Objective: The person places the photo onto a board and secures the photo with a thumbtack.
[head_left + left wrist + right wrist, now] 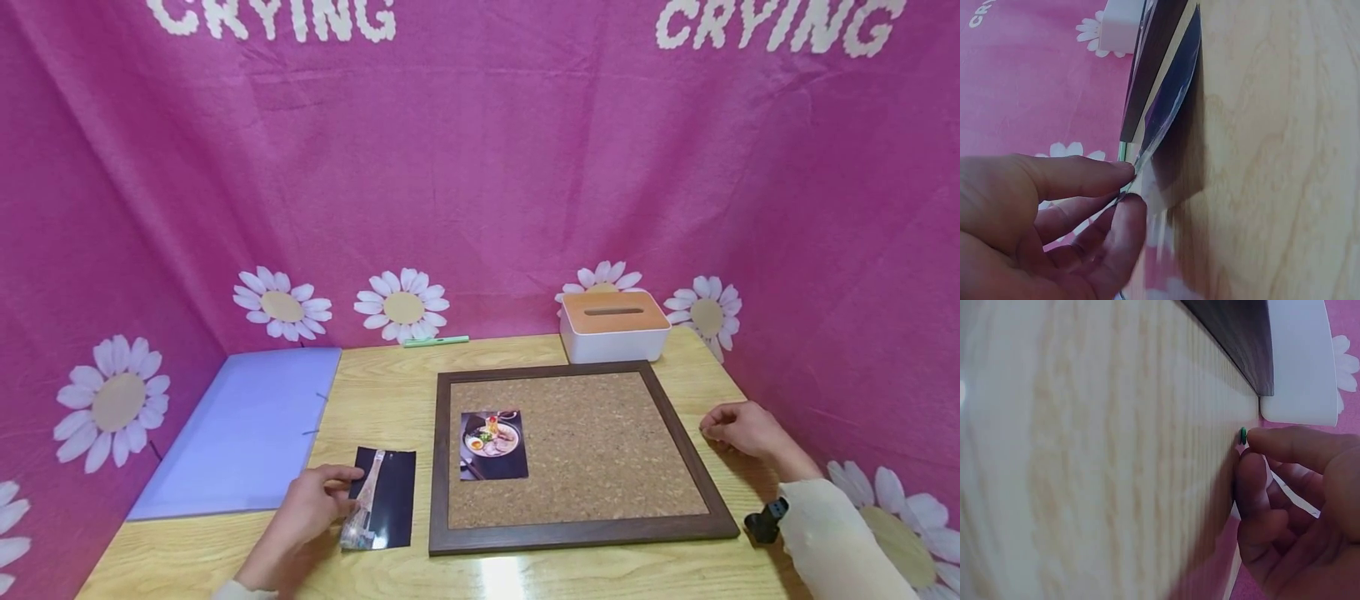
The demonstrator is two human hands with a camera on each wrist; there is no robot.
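Note:
My left hand (pixel 311 508) pinches the left edge of a glossy photo (pixel 393 500) of a lit tower against a dark sky, left of the corkboard. In the left wrist view the photo (pixel 1175 81) bows over the wood, held between thumb and fingertips. A ramen photo (pixel 491 446) lies on the left part of the brown-framed corkboard (pixel 592 450). Beyond the board's right side, my right hand (pixel 742 429) is low by the tabletop, fingers bent. Its fingertips are right at a small green disc (pixel 1243 435); I cannot tell whether they pinch it.
A pale blue folder (pixel 247 425) lies at the left. Along the back are a green pen (pixel 437 341) and a white tissue box (pixel 615 346) with a wooden lid, close behind the board. Pink flowered cloth (pixel 480 167) surrounds the table.

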